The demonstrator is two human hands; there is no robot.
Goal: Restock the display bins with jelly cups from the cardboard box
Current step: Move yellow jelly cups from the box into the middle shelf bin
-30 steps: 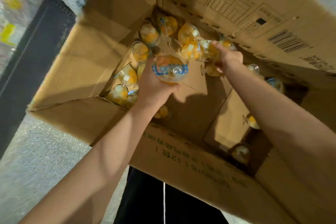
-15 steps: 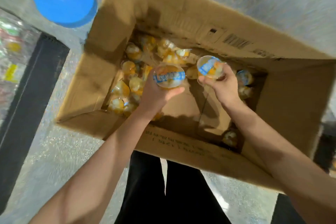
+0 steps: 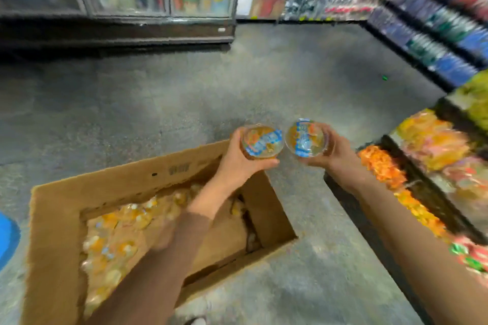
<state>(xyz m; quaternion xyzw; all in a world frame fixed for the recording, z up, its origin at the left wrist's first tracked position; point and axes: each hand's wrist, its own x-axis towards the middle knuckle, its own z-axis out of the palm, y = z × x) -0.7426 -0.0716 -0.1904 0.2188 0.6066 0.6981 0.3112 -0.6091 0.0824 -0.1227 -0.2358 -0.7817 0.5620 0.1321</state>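
Left hand: the left hand (image 3: 237, 163) cups one jelly cup (image 3: 262, 142) from below and behind, fingers wrapped round its side, lid turned up toward the camera, probably so the label can be read.
Right hand: the right hand (image 3: 334, 152) holds a second jelly cup (image 3: 305, 138) the same way, thumb under and fingers over the far rim.
The two cups: lifted clear of the box, just beside each other above the floor off the box's far right corner; whether they touch I cannot tell.
Cardboard box: the cardboard box (image 3: 60, 208) stands open on the grey floor (image 3: 264, 82), more cups (image 3: 113, 235) heaped along its left side, bare cardboard showing on its right.
Display bins: the display bins (image 3: 433, 155) lie to the right, blurred, already holding orange and yellow packs.
Step in hand: one cup per hand looks like a carry from box to bins; both still have to swing right.
Risk: smooth, rounded cups in one-handed holds could slip.
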